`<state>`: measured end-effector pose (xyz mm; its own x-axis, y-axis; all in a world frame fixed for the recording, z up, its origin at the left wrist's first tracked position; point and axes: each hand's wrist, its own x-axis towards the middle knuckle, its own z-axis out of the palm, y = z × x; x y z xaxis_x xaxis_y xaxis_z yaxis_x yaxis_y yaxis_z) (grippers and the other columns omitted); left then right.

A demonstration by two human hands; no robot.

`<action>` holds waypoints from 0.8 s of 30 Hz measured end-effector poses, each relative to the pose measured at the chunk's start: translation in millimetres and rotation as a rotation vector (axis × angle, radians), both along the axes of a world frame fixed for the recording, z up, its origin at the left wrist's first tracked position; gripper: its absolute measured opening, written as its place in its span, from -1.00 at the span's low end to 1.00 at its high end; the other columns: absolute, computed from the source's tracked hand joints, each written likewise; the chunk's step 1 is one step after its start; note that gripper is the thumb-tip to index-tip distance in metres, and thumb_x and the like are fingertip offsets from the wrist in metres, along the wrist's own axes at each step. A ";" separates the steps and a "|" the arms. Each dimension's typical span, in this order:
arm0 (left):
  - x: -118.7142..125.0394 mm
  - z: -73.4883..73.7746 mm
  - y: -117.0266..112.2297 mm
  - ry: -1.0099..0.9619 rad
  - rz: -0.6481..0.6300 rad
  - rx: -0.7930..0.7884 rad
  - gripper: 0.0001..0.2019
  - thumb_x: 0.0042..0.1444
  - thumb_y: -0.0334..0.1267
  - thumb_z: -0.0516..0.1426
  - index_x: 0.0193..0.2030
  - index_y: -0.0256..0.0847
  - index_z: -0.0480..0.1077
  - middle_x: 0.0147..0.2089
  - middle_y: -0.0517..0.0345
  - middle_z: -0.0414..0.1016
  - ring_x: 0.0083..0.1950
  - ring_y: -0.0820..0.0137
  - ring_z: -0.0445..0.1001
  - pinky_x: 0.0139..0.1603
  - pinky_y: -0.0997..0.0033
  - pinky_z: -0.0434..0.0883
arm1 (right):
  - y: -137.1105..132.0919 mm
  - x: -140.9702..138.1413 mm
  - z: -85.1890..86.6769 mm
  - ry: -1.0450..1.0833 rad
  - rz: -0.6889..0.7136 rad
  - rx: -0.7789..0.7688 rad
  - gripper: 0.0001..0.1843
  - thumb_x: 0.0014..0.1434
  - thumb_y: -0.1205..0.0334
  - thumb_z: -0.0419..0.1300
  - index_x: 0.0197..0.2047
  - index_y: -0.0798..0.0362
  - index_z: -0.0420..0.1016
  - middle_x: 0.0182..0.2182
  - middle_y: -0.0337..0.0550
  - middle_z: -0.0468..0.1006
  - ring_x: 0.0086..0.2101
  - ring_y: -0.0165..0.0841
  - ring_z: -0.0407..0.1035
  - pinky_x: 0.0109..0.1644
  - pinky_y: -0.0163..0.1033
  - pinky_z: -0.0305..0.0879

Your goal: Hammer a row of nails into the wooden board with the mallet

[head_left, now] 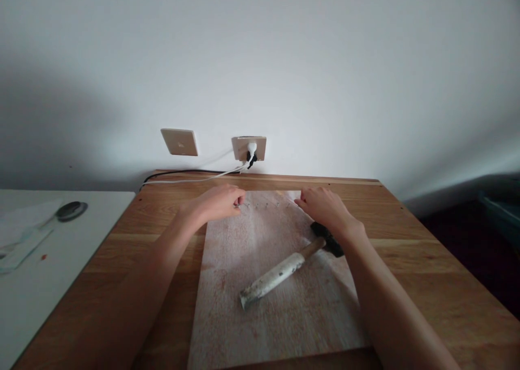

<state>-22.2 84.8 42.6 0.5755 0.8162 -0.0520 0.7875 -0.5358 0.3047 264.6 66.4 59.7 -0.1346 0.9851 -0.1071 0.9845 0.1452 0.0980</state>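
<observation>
Wall: A pale wall (325, 77) rises behind your work, shadowed at the left and right.
Wooden table: Your brown plank-patterned table (410, 251) stands at the foot of the wall, directly before you.
White surface: At your left, just beside the wooden table, a white surface (81, 272) bears a dark round object (72, 211).
Board: A pale, streaked board (235, 251) lies flat on the wooden table, between your forearms.
Hammer: Resting aslant on the board, the hammer (280, 272) points its worn white grip toward your near left; its dark head lies by the board's right edge, partly hidden by your right wrist.
Left hand: Your left hand (223, 201) curls narrow at the board's far left corner; whether it pinches anything, you cannot tell from here.
Right hand: Your right hand (323, 203) bends inward at the far right corner, fingers folded close; its grip, if any, cannot be told.
Wall plates: A blank gold plate (179, 142) sits left of a socket plate (238, 149).
Cables: White cable (195, 180) and black cable (190, 170) run left along the table's back edge.
Plugs: A white plug (252, 147) sits above a black plug (250, 157).
Nails: Small nails (267, 204) form a row near the board's far edge, between your hands.
</observation>
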 end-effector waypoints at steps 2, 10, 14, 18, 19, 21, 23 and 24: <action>-0.6 -2.0 1.3 0.008 -0.013 0.012 -0.83 0.04 -0.46 0.18 -0.26 -0.13 0.51 -0.26 0.18 0.64 -0.27 0.30 0.56 -0.28 0.38 0.34 | -0.2 0.4 -1.0 -0.012 -0.008 0.004 -0.62 0.46 0.16 0.09 -0.05 0.19 0.70 -0.11 0.26 0.73 -0.07 0.00 0.65 -0.05 -0.09 0.50; 1.0 -3.0 1.9 0.094 -0.068 0.113 -0.85 0.08 -0.49 0.17 -0.28 -0.18 0.52 -0.24 0.09 0.63 -0.23 0.27 0.56 -0.24 0.36 0.33 | -0.5 1.5 -2.6 -0.043 -0.034 0.005 -0.59 0.43 0.19 0.05 -0.11 0.18 0.73 -0.14 0.23 0.74 -0.09 0.00 0.65 -0.12 -0.13 0.49; 0.1 -2.4 0.0 0.101 -0.061 0.130 -0.85 0.09 -0.48 0.17 -0.28 -0.18 0.53 -0.23 0.08 0.64 -0.22 0.27 0.56 -0.22 0.36 0.34 | 0.7 0.9 -4.7 -0.047 -0.039 0.009 -0.60 0.42 0.21 0.06 -0.12 0.18 0.73 -0.14 0.23 0.73 -0.09 0.00 0.65 -0.13 -0.14 0.47; 0.2 -1.2 -1.1 0.102 -0.049 0.146 -0.85 0.09 -0.46 0.17 -0.28 -0.17 0.54 -0.23 0.09 0.65 -0.23 0.27 0.56 -0.21 0.36 0.35 | 1.5 0.7 -5.7 -0.042 -0.041 0.008 -0.60 0.40 0.22 0.06 -0.11 0.18 0.74 -0.16 0.24 0.73 -0.10 0.01 0.65 -0.12 -0.12 0.46; 0.2 -0.9 -1.1 0.105 -0.048 0.151 -0.86 0.09 -0.46 0.17 -0.28 -0.17 0.54 -0.23 0.09 0.65 -0.23 0.26 0.56 -0.22 0.35 0.35 | 1.7 0.8 -5.7 -0.040 -0.043 0.007 -0.61 0.39 0.23 0.06 -0.11 0.18 0.74 -0.16 0.24 0.73 -0.11 0.01 0.65 -0.12 -0.12 0.46; 0.2 -0.7 -0.8 0.109 -0.044 0.157 -0.87 0.09 -0.45 0.18 -0.30 -0.17 0.53 -0.24 0.09 0.65 -0.23 0.26 0.56 -0.23 0.35 0.34 | 2.0 1.1 -5.5 -0.035 -0.046 0.004 -0.61 0.38 0.24 0.07 -0.11 0.17 0.73 -0.16 0.23 0.73 -0.12 -0.01 0.65 -0.12 -0.13 0.45; 0.0 -0.8 -0.4 0.103 -0.040 0.160 -0.88 0.07 -0.45 0.18 -0.32 -0.17 0.53 -0.27 0.10 0.65 -0.24 0.26 0.56 -0.23 0.34 0.34 | 2.3 1.3 -5.3 -0.029 -0.047 0.001 -0.63 0.36 0.23 0.08 -0.11 0.17 0.73 -0.16 0.21 0.73 -0.12 -0.02 0.65 -0.14 -0.15 0.44; 0.1 -0.9 -0.2 0.102 -0.038 0.161 -0.88 0.06 -0.45 0.18 -0.34 -0.17 0.53 -0.28 0.10 0.64 -0.25 0.26 0.56 -0.22 0.34 0.34 | 2.4 1.5 -5.2 -0.027 -0.046 0.000 -0.64 0.36 0.23 0.09 -0.11 0.16 0.72 -0.16 0.20 0.73 -0.12 -0.03 0.65 -0.15 -0.16 0.44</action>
